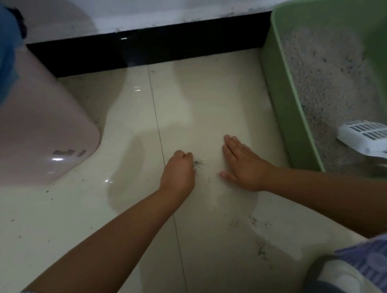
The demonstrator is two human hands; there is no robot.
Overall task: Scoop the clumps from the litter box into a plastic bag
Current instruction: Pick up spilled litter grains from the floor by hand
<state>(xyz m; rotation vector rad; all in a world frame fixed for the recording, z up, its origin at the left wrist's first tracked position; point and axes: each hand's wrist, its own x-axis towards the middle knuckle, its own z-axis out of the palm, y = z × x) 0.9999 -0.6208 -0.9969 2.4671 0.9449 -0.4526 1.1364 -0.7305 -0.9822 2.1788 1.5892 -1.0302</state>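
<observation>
Grey grit [198,163] is lying on the floor [129,224] between the hands. Left hand [178,171] is curling, apparently pinching grains; right hand [242,165] is pressing flat, fingers straight.

Risk: sweeping is likely scattering grit wider, grains slipping from the pinch.

Glossy tile is sliding-smooth. Litter box [287,112] and scoop [371,139] are sitting right; no bag visible. Pink bin [30,130] left, black skirting [153,45] far.

Home interior, floor-level corner. Evidence: glossy cream floor tiles [206,92], black skirting board [153,45] under a white wall [149,5], green litter box [286,103] with white scoop [370,137], pink plastic container [33,129].
</observation>
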